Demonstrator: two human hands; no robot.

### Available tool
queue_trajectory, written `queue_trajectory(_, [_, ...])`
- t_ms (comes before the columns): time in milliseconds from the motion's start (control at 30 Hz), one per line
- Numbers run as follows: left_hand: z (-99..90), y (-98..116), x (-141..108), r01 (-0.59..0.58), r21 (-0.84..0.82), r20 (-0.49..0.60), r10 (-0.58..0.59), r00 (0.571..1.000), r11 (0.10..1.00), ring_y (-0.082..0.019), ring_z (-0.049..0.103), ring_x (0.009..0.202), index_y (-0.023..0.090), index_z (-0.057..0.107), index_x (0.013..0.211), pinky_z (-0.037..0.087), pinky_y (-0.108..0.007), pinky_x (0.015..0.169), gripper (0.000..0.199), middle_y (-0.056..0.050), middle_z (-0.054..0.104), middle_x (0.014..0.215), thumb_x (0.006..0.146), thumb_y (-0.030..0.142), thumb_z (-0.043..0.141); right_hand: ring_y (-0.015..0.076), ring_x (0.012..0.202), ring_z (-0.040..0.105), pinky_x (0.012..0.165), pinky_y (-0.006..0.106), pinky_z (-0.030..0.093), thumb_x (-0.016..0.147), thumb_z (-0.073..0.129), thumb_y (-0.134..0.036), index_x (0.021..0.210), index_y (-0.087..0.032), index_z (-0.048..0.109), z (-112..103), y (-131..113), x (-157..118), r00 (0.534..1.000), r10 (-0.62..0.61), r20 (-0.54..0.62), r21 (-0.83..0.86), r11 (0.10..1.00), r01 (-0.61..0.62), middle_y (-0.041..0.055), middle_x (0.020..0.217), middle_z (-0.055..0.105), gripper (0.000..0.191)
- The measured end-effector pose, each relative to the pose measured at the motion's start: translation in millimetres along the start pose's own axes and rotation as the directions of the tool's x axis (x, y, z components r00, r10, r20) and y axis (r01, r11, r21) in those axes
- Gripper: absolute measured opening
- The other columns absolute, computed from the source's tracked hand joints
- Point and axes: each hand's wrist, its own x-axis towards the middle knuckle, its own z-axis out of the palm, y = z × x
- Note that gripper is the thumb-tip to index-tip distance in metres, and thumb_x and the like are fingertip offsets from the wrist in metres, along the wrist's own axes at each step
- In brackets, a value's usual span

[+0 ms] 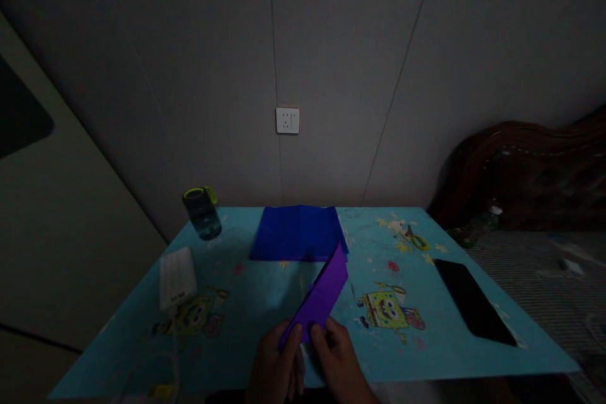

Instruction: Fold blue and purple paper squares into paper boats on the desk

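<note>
Both hands hold a folded strip of purple paper [324, 293] above the front of the table. My left hand [277, 356] pinches its lower left end, thumb on top. My right hand [335, 350] grips the lower right edge, its thumb pressed on the paper. The strip slants up and away to the right, its far end narrowing to a point. Behind it lies a stack of blue sheets [298, 232], with a purple edge showing underneath. The fingers under the paper are partly hidden.
The table [265, 303] has a blue cartoon cover. On its left stand a dark bottle [202, 213] and a white power strip [177, 279] with a cable. Scissors [416, 240] and a black tablet-like slab [473, 303] lie on the right. A wall socket [288, 120] is behind.
</note>
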Motion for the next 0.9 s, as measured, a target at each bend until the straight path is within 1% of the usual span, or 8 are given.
queue_trajectory(167, [0.0,5.0,1.8,-0.052,0.028,0.0,0.052,0.999,0.998,-0.008,0.044,0.028,0.018,0.052,0.063,0.027,-0.018,0.03,0.062,0.004,0.051,0.041,0.072,0.079,0.054,0.0194,0.076,0.058,0.075,0.029,0.047,0.085,0.052,-0.067,0.08,-0.016,0.07,3.5,9.1,-4.1,0.989,-0.022,-0.146,-0.067,0.998,0.012,0.0061,0.079,0.067,0.055])
queue_trajectory(300, [-3.9,3.3,4.8,-0.058,0.071,-0.014,0.059,0.998,0.996,-0.008,0.042,0.028,0.018,0.053,0.062,0.027,-0.018,0.031,0.061,0.005,0.048,0.039,0.071,0.078,0.054,0.014,0.058,0.051,0.056,0.024,0.044,0.085,0.054,-0.065,0.079,-0.016,0.068,3.0,5.0,1.4,0.999,0.039,-0.022,0.037,0.999,-0.038,0.0007,0.063,0.059,0.052])
queue_trajectory(367, [-10.0,3.3,5.6,-0.036,0.103,0.021,0.034,0.999,0.994,-0.009,0.042,0.028,0.019,0.052,0.062,0.026,-0.018,0.031,0.058,0.005,0.047,0.038,0.072,0.076,0.055,0.0143,0.057,0.052,0.053,0.024,0.043,0.084,0.057,-0.065,0.084,-0.015,0.068,-6.0,-0.7,7.6,0.999,0.044,-0.013,0.069,0.997,-0.043,0.0007,0.064,0.059,0.051])
queue_trajectory(467, [-24.1,6.9,3.3,-0.025,0.172,0.088,0.01,0.996,0.985,-0.008,0.039,0.028,0.019,0.051,0.059,0.023,-0.019,0.032,0.053,0.005,0.047,0.035,0.072,0.07,0.06,0.0183,0.068,0.058,0.062,0.027,0.047,0.078,0.062,-0.067,0.085,-0.016,0.068,-28.8,-11.3,17.9,0.98,0.031,-0.199,0.073,0.997,-0.017,0.0037,0.07,0.064,0.052])
queue_trajectory(500, [-29.4,8.8,1.9,-0.028,0.191,0.096,0.01,0.995,0.981,-0.008,0.037,0.028,0.02,0.051,0.059,0.023,-0.019,0.032,0.051,0.005,0.046,0.034,0.071,0.068,0.062,0.0175,0.063,0.056,0.058,0.026,0.046,0.078,0.062,-0.067,0.08,-0.016,0.067,-36.3,-14.8,20.5,0.972,0.039,-0.232,0.081,0.997,-0.021,0.0026,0.066,0.063,0.051])
queue_trajectory(600, [-43.3,13.5,-1.8,-0.047,0.201,0.053,0.037,0.998,0.979,-0.007,0.034,0.029,0.02,0.052,0.057,0.024,-0.02,0.035,0.048,0.006,0.045,0.033,0.07,0.064,0.065,0.0154,0.055,0.054,0.056,0.025,0.044,0.079,0.065,-0.061,0.067,-0.017,0.063,-47.8,-22.7,22.6,0.991,0.011,-0.132,0.156,0.988,0.01,0.0005,0.057,0.06,0.046])
queue_trajectory(733, [-47.3,8.5,-3.3,-0.052,0.172,0.048,0.045,0.998,0.984,-0.011,0.043,0.033,0.021,0.053,0.056,0.035,-0.022,0.04,0.053,0.002,0.051,0.037,0.07,0.071,0.059,0.0143,0.047,0.053,0.058,0.027,0.046,0.081,0.063,-0.06,0.066,-0.017,0.063,-32.0,-23.0,15.1,0.995,0.015,-0.102,0.289,0.957,0.016,-0.0009,0.049,0.059,0.046])
queue_trajectory(900, [-34.8,-4.2,-2.2,-0.067,0.337,0.11,0.032,0.993,0.939,-0.016,0.053,0.041,0.023,0.056,0.049,0.047,-0.028,0.054,0.065,-0.002,0.057,0.041,0.078,0.079,0.039,0.0146,0.049,0.056,0.055,0.026,0.044,0.084,0.057,-0.065,0.068,-0.017,0.063,-13.0,-19.5,9.1,0.997,0.031,-0.07,0.386,0.922,-0.001,0.0008,0.051,0.06,0.051])
